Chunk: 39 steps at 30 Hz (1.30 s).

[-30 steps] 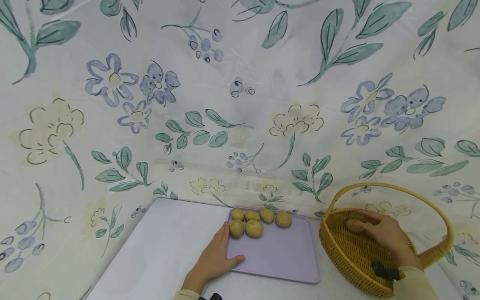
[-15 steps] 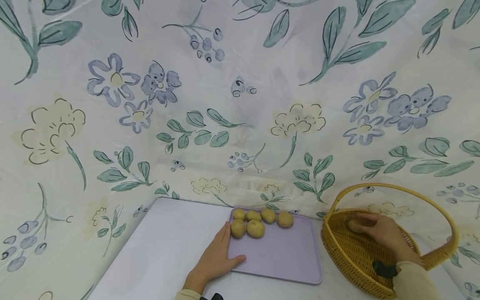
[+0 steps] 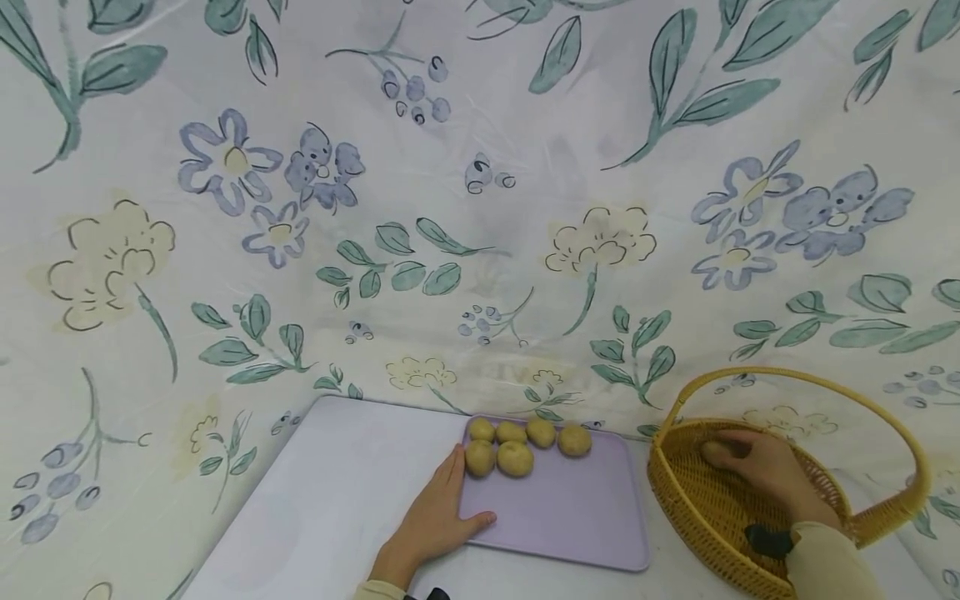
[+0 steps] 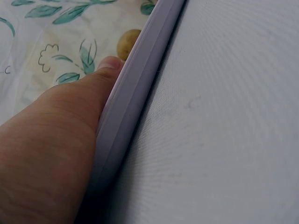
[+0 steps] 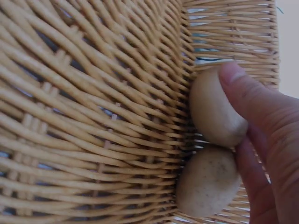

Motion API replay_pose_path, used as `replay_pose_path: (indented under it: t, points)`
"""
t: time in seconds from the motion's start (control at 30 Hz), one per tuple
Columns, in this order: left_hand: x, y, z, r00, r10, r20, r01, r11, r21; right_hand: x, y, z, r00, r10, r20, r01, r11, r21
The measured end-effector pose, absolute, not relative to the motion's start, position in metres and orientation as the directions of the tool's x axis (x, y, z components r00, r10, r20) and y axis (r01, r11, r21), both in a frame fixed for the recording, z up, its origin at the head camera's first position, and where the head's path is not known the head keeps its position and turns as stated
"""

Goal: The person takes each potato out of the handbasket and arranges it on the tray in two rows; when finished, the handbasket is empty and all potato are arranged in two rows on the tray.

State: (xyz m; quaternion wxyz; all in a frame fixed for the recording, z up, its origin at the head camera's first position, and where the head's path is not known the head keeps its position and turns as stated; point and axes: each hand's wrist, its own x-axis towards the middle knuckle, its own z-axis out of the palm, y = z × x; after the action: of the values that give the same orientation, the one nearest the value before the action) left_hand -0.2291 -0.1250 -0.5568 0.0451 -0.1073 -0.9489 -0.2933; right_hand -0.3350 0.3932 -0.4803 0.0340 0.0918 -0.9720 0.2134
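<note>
My right hand (image 3: 776, 475) reaches into a yellow-brown wicker basket (image 3: 693, 529). The right wrist view shows its thumb on a potato (image 5: 215, 109), with the fingers behind; it pinches that potato against the basket's side. A second potato (image 5: 208, 182) lies right beside it, close to the fingers. Along the left edge of a light purple tray (image 3: 555, 521), my left hand (image 3: 431, 521) lies with straight fingers, its thumb over the tray's near part. Several potatoes (image 3: 515, 458) sit in two rows at the tray's far left.
A tall arched handle (image 3: 810, 379) rises over the basket. The white table (image 3: 300, 500) stretches left of the tray. Behind everything hangs a floral cloth (image 3: 480, 250), close to the table's far edge.
The view has shifted a little, so everything sits slightly farther right. Inside the basket my right hand has moved slightly with the potato. My left hand stays on the tray edge.
</note>
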Motion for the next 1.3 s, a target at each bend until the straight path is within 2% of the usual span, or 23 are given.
replay_pose_path:
  t: [0.33,0.93,1.3]
  points:
    - [-0.2299,-0.1246,-0.5580,-0.971,0.178,0.162,0.238,0.805,0.544,-0.3364,0.3921,-0.4799,-0.985,-0.172,0.031,-0.171,0.908,-0.382]
    - [-0.2291,-0.1246,-0.5595,-0.973,0.177,0.151,0.231,0.808,0.542,-0.3396,0.3897,-0.4820,-0.980,-0.198,0.020,-0.192,0.917,-0.350]
    - [-0.2288,-0.1223,-0.5564,-0.973,0.170,0.153,0.227,0.798,0.558,-0.3345,0.3859,-0.4754,-0.976,-0.220,0.002,-0.204,0.903,-0.378]
